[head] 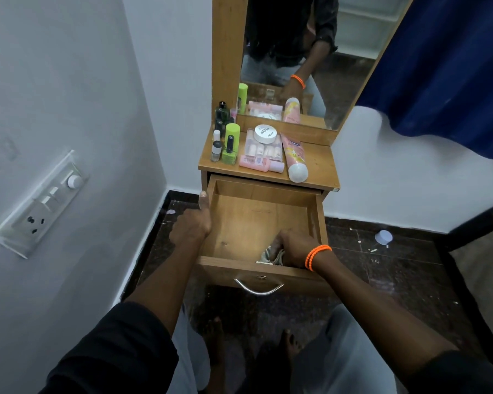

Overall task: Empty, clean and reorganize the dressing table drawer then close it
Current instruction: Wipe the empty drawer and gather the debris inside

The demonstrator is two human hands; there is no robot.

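With the left hand (192, 223) gripping the side wall of the pulled-out, emptied wooden drawer (248, 223), the right hand (295, 247) clutches a crumpled striped cloth (271, 255) at its front corner and should wipe firmly into every edge.

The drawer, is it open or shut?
Open. The drawer is pulled out, its bare wooden bottom showing, with the right hand holding a cloth inside.

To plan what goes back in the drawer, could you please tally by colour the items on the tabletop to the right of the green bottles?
Pink: 2, the lying pink bottle and the pink tube
White: 1, the round white jar
Clear: 1, the clear box under the jar
Total: 4
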